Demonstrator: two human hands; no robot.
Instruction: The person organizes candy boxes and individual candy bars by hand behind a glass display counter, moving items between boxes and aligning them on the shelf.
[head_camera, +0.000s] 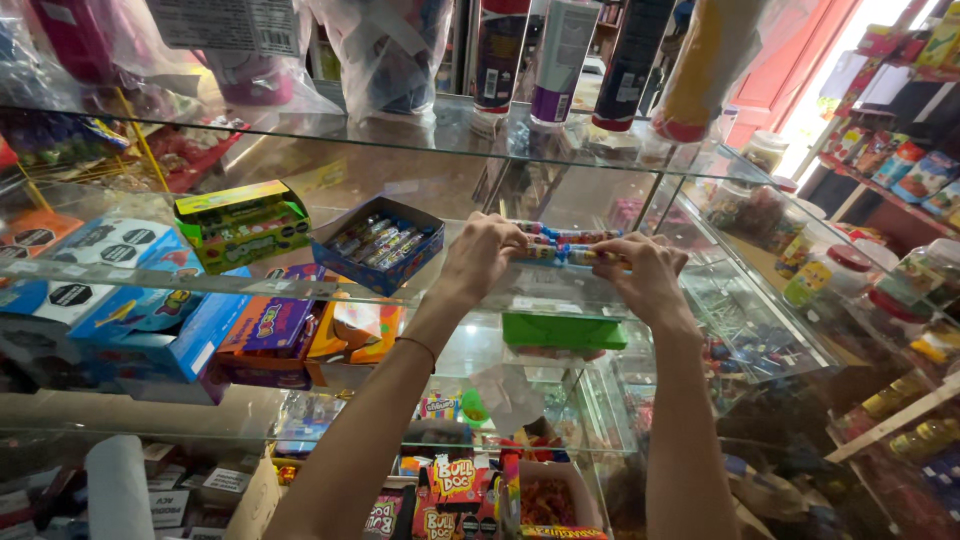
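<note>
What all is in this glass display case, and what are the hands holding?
candy sticks: a small bundle, multicoloured wrappers, held over the middle glass shelf
blue open box: one, dark blue, with wrapped sticks inside, left of the bundle
green and yellow box: one, on the same shelf, further left
blue cartons: several, stacked at far left under the shelf
purple and orange boxes: a few, one shelf down
green tray: one, under the bundle
tall canisters: about four, dark and white, top shelf
jars: several, clear with coloured lids, right side
glass shelf: several levels, clear
left hand: one, gripping the bundle's left end
right hand: one, gripping its right end
</note>
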